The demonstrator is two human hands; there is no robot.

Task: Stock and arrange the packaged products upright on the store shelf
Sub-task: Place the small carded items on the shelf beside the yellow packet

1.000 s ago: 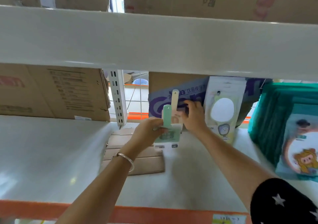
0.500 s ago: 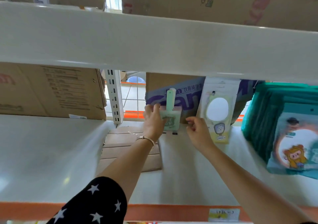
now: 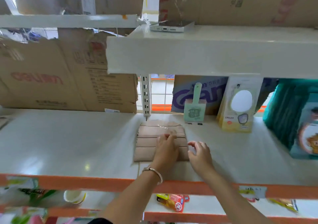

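Half a second ago I had both hands up at the back of the shelf [image 3: 68, 137], one on each side of the green pack [image 3: 195, 111]. Now both have let go of it and come back toward the front edge. The green pack stands upright on its own at the rear, its long tab pointing up, against the purple-lettered carton [image 3: 203, 93] and just left of the yellow-and-white pack [image 3: 237, 106], which has not shifted. The teal packs [image 3: 285, 110] still stand at the far right.

My left hand [image 3: 166, 149] now lies on the stack of flat tan packs [image 3: 146, 142] lying in the middle of the shelf, its fingertips bent down onto the clear wrap. The frame is smeared there, so I cannot tell whether it pinches the top pack or only rests on it. My right hand [image 3: 200, 153] hovers just beside the stack's right edge, fingers loosely curled and spread, holding nothing.

The view has also dropped and pulled back, so the orange shelf lip and the shelf below now show.
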